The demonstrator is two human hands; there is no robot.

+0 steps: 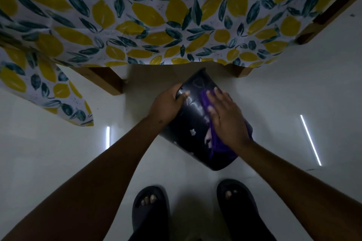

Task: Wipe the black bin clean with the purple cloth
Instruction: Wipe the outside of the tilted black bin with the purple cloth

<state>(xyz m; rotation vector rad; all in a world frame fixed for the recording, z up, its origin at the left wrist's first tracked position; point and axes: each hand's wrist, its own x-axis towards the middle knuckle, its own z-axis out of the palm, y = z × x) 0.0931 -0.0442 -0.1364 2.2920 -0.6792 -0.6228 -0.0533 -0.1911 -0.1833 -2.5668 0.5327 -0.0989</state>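
- Black bin [193, 123]: glossy dark plastic, tipped over on its side, lying at an angle thru centre of frame, just right of middle. One end points to upper centre, near the tablecloth edge; other, rounded end sits lower right, just above the feet. Which end is the open mouth: can't tell. Pale glare patches and streaks across its upper wall.
- Purple cloth [214, 141]: bunched and crumpled, pressed flat vs. the bin's upper-right side. Mostly covered; a strip shows at the top by the bin's mid-section, more spills out lower right along the bin's edge.
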